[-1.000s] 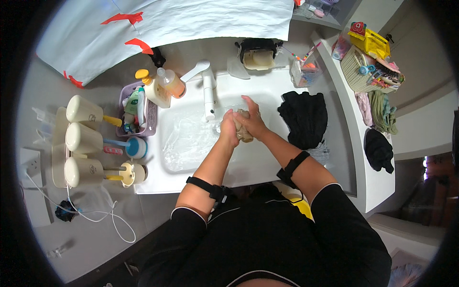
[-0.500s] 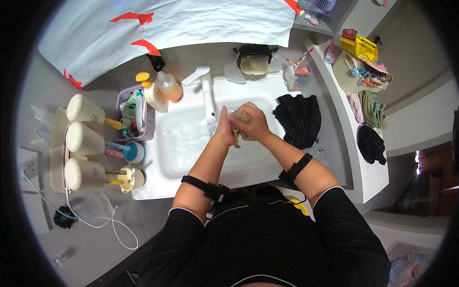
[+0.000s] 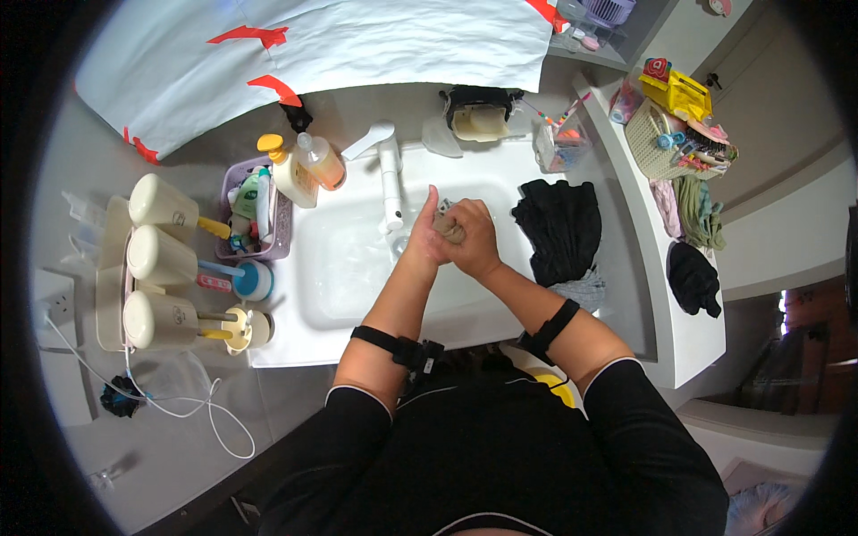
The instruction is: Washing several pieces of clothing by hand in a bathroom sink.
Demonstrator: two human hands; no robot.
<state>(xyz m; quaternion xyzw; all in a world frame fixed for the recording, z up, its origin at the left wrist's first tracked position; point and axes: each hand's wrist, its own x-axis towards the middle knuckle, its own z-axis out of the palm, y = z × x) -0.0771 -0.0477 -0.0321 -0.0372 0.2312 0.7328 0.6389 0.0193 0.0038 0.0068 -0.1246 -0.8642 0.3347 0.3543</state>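
Over the white sink (image 3: 313,308), both hands press together on a bunched, wet-looking beige cloth (image 3: 450,228). My right hand (image 3: 477,239) is closed round it from the right, knuckles upward. On the other side my left hand (image 3: 422,239) clasps it against the palm, thumb pointing up and away; its other fingers are mostly hidden. The white faucet (image 3: 391,188) rises just left of and beyond my hands, with water in the basin beneath. To the right, a dark black garment (image 3: 561,228) lies on the sink's edge, with a grey cloth (image 3: 583,290) below it.
Left of the basin stand a pump bottle (image 3: 293,179), an orange-liquid bottle (image 3: 322,163), a purple basket (image 3: 280,234) of tubes and several cream cups on a rack (image 3: 112,308). A clear box (image 3: 561,147) sits far right. On the right ledge are a woven basket (image 3: 657,152) and folded cloths (image 3: 697,210).
My right hand has closed further over the cloth, tucking its hanging part into the grip. My left thumb now sticks up. The whole view has shifted slightly.
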